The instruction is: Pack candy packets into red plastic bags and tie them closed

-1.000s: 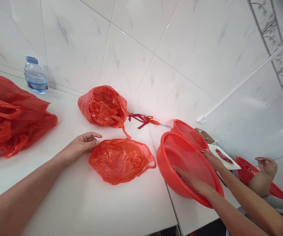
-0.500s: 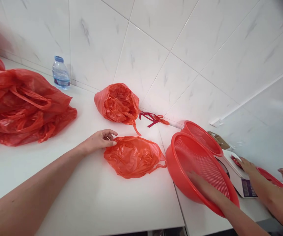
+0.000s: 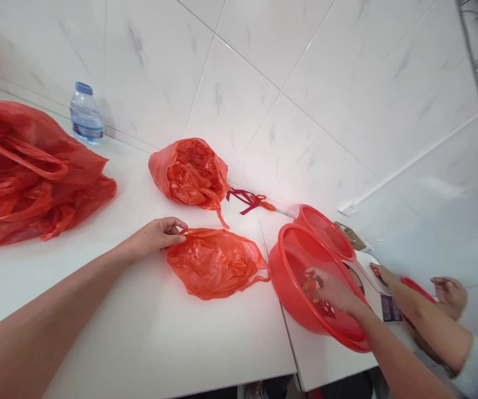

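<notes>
My left hand (image 3: 159, 235) rests on the white counter with its fingers pinched on the left edge of a flat, crumpled red plastic bag (image 3: 216, 263). My right hand (image 3: 326, 289) is inside the large red mesh basket (image 3: 293, 252), fingers closed round small red and yellow pieces that I cannot name. A second, smaller red basket (image 3: 324, 224) sits just behind the large one.
A fuller red bag (image 3: 189, 174) lies behind near the tiled wall, beside dark red ribbons (image 3: 249, 200). A big heap of red bags (image 3: 26, 174) fills the left. A water bottle (image 3: 85, 113) stands by the wall. Another person's hands (image 3: 449, 293) work at a scale (image 3: 384, 302) on the right.
My right hand has lifted off the basket's bottom and closed on small pieces. My left hand's fingers have tightened on the bag's edge. The view shifted slightly.
</notes>
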`<state>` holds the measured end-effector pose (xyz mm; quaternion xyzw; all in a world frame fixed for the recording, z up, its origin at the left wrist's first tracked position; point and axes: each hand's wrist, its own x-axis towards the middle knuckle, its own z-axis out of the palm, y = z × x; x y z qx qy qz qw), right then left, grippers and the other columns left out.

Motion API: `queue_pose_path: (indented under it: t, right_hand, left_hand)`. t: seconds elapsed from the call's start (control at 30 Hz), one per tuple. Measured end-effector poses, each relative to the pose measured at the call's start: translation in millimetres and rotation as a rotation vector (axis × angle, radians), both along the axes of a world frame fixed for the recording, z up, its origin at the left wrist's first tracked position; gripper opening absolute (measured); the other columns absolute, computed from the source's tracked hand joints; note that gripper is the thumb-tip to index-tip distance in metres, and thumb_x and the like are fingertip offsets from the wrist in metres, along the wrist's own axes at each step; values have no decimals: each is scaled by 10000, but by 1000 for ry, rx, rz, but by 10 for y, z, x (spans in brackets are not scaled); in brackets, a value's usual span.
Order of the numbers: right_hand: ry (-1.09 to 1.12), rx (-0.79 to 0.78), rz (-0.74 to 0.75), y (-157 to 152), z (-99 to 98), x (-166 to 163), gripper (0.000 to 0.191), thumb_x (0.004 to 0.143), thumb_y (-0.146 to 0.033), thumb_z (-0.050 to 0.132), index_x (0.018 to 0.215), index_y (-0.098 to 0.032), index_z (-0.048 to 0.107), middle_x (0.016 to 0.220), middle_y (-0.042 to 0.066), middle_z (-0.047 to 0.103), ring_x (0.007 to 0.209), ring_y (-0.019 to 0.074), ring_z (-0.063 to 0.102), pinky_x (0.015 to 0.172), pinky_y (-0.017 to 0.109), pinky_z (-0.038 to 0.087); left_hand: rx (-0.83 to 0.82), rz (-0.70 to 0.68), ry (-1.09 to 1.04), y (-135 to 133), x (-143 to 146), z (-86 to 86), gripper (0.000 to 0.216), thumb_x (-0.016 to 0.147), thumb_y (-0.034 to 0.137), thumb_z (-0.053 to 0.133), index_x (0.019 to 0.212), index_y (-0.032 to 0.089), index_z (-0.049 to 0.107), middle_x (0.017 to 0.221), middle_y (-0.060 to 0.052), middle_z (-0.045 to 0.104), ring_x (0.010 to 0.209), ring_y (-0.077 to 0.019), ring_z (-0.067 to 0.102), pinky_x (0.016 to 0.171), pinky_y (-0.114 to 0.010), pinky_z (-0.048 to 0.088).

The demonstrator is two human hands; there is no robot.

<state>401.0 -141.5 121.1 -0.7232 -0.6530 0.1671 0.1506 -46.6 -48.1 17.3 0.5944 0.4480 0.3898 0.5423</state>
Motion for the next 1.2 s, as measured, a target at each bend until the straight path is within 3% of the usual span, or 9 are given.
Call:
queue_pose_path:
  t: [0.1,0.2,0.37,0.57,0.73,0.87,1.0,1.2]
  right_hand:
    - [259,-42,-58,121,207,5,401,667,-263,595,1060,-210,533,879,46,678,762,209,660,642,309,515]
    - [366,122,-72,230,384,-97,452,643,-275,644,1069,-213,505,949,44,649,798,193,643,690,311,513]
    - [439,277,144,293,479,-658,342,682,-198,608,1010,-210,511,1051,42,592,955,177,583,784,287,474]
    - [282,228,484,330,205,-1553,266,684,-106,541,918,-230,570,1091,15,539,861,128,556,728,252,448]
    - [87,178,634,500,-175,-1975,344,681,-32,436,908,-258,563,1052,-18,512,739,87,525,662,224,426]
    - [-38,106,653,631,-368,-2121,485,685,-56,489,1094,-313,536,1151,-16,514,932,133,558,734,260,447]
    - [94,44,609,685,-436,-2124,613,713,-195,610,1285,-322,431,1298,14,477,1174,186,475,931,336,424]
    - [256,8,469,671,-531,-1961,620,694,-295,683,1276,-321,473,1293,17,527,1177,221,499,965,390,426]
  left_hand:
    - [-16,-4,3,16,-6,-13,400,679,456,669,994,224,593,692,19,549,578,-131,524,515,-237,421]
    - [-21,-6,0,17,-4,-8,415,673,483,668,990,225,595,699,13,550,584,-137,531,514,-241,437]
    - [-13,5,11,2,8,23,442,664,500,670,993,219,579,707,13,540,591,-139,541,511,-245,444]
    - [-7,-1,-26,-4,14,11,420,673,455,679,989,202,571,707,19,548,598,-134,541,531,-246,430]
    - [2,-1,-58,10,12,-35,406,678,439,684,978,192,567,682,32,526,570,-118,517,513,-237,406]
    - [-2,20,-111,11,12,-40,382,690,433,685,960,187,574,679,24,566,562,-114,523,514,-238,404]
    - [-16,78,-168,15,18,-23,366,689,426,689,935,178,577,713,-2,626,554,-115,546,513,-240,407]
    - [-14,183,-295,50,13,-33,366,656,390,728,915,175,584,695,11,630,522,-100,544,477,-213,384]
